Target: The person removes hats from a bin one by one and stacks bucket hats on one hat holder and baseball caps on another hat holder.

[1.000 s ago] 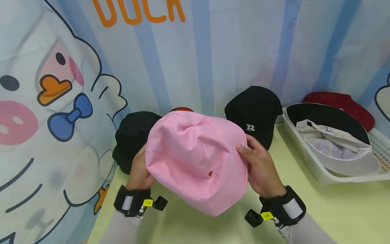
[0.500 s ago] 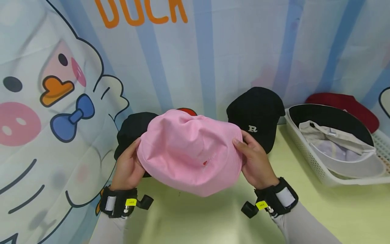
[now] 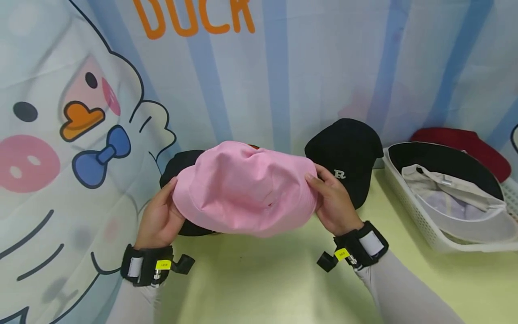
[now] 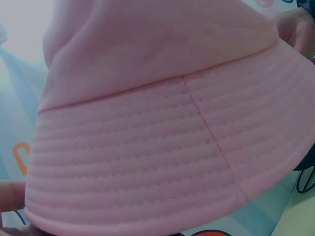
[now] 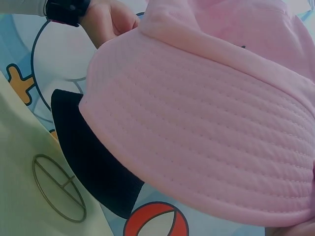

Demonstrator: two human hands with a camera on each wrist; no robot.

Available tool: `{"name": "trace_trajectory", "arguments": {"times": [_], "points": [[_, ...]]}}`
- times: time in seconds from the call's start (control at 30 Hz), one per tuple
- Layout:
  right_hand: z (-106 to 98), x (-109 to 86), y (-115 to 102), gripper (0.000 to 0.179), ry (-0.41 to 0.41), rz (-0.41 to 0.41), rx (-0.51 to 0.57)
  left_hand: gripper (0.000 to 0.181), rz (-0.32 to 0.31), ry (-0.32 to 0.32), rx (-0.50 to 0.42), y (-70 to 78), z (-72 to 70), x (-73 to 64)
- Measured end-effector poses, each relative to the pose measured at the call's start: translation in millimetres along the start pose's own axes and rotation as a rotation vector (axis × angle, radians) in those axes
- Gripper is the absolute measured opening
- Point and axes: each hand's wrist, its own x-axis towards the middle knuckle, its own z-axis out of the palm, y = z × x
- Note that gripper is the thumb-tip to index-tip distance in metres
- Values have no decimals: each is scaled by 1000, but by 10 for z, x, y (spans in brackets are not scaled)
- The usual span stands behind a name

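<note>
Pink hat (image 3: 243, 193): held up above the desk (image 3: 259, 279), between your two hands
Left hand (image 3: 161, 217): you grip the hat's left edge
Right hand (image 3: 337, 201): you pinch its right edge, thumb on the brim
Black hat (image 3: 180, 165): behind the pink one, partly hidden
R cap (image 3: 348, 153): just beyond your right hand
Basket (image 3: 417, 217): far right, holding a pale cap (image 3: 455, 198)

Table (image 3: 259, 279) is pale green. White basket (image 3: 461, 246) sits at its right; oval wire frame (image 5: 60, 185) rests toward the left.
</note>
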Motion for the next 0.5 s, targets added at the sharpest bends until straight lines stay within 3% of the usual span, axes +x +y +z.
{"name": "trace_trajectory", "arguments": {"times": [0.3,0.5], "points": [[178,291,63,33,-18,4,41,50,35,-86,-28,167,-52,-15],[319,462,122,39,-10,22,1,54,88,-76,-90,233,-42,29]]}}
